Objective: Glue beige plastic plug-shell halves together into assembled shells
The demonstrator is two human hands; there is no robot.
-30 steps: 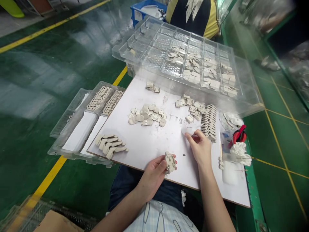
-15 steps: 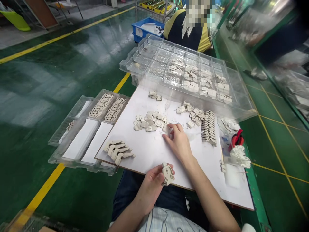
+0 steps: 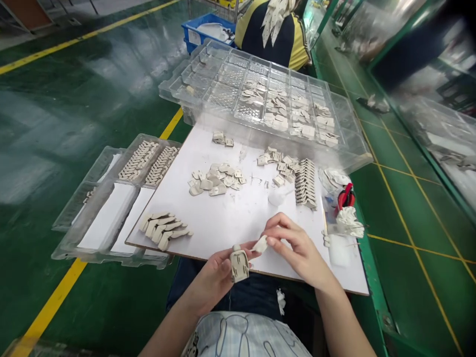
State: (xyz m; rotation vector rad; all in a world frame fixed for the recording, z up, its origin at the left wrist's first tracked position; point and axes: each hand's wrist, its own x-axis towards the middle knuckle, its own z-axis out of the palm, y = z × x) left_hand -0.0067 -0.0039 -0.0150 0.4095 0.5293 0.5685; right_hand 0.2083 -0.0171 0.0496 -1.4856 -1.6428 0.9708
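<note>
My left hand (image 3: 214, 275) is closed on a beige plastic clip-like part (image 3: 240, 265), its recessed, slotted side facing up, over the board's front edge. Just to its right, my right hand (image 3: 293, 243) pinches a small off-white flat piece (image 3: 261, 244) between thumb and fingers, close beside the left fingertips. Beyond my hands a loose pile of flat beige plates (image 3: 215, 178) lies on the white board (image 3: 223, 223). Further right are a scatter of slotted beige pieces (image 3: 278, 163) and a neat row of stacked parts (image 3: 305, 184). At the front left lies a group of joined parts (image 3: 163, 229).
Clear compartment trays (image 3: 219, 106) with beige pieces stand across the back. Lower trays (image 3: 107, 198) with parts and white paper are at the left. Red-handled scissors or pliers (image 3: 345, 198) and crumpled white material (image 3: 349, 221) sit at the right edge. A person (image 3: 273, 34) sits beyond.
My right hand has come back from the plate pile towards my left hand, now pinching a small off-white piece. The view has shifted, and my left hand still holds the clip-like part.
</note>
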